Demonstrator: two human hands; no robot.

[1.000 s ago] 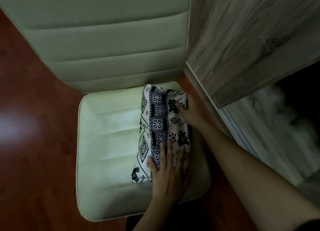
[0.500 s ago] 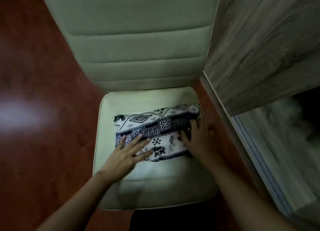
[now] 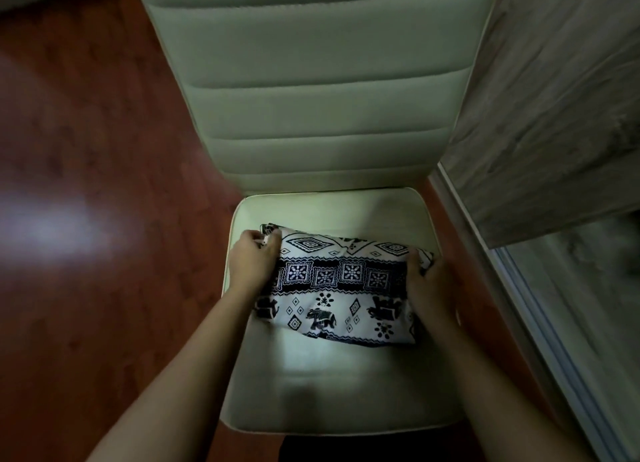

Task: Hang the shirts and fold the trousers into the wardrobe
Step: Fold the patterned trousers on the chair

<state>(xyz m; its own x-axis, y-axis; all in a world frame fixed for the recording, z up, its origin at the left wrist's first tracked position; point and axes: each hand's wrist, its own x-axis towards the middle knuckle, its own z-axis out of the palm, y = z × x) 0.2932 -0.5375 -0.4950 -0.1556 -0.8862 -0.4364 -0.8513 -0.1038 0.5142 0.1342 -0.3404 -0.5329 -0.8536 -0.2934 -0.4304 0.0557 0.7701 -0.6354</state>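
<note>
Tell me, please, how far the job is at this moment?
Done: the trousers lie folded into a compact rectangle on the chair. In hand: the left hand and the right hand grip their two ends. Left: they are not yet in the wardrobe at the right. No shirts are in view, so their state cannot be judged.

One pair of patterned trousers (image 3: 339,288), folded into a single bundle, lies on one pale padded chair (image 3: 329,385). Two hands are in view, one left hand (image 3: 252,264) and one right hand (image 3: 429,288), each with a bare forearm. One wood-grain wardrobe panel (image 3: 554,115) stands at the right, and one reddish wooden floor (image 3: 104,219) lies beneath.
</note>
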